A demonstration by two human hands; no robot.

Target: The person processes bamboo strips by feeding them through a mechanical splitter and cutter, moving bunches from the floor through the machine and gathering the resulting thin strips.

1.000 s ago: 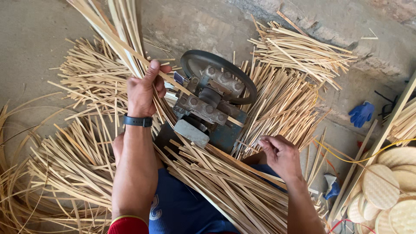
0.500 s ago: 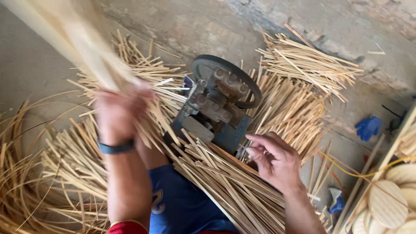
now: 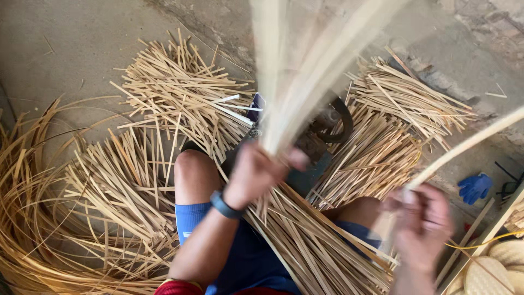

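You can see two hands, one dark wristband [image 3: 225, 205], one blue glove [image 3: 474, 187], one machine [image 3: 319, 139], and far too many bamboo strips [image 3: 180, 93] to count.

My left hand [image 3: 256, 172] raised at centre, fist closed tight, dark band on its wrist, forearm angled up, my right hand [image 3: 423, 226] lower right, blurred, fingers pinched together

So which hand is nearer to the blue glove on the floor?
The right hand. It is just left of and a little below the blue glove, holding a thin strip. The left hand is far to the glove's left, gripping a bundle of strips.
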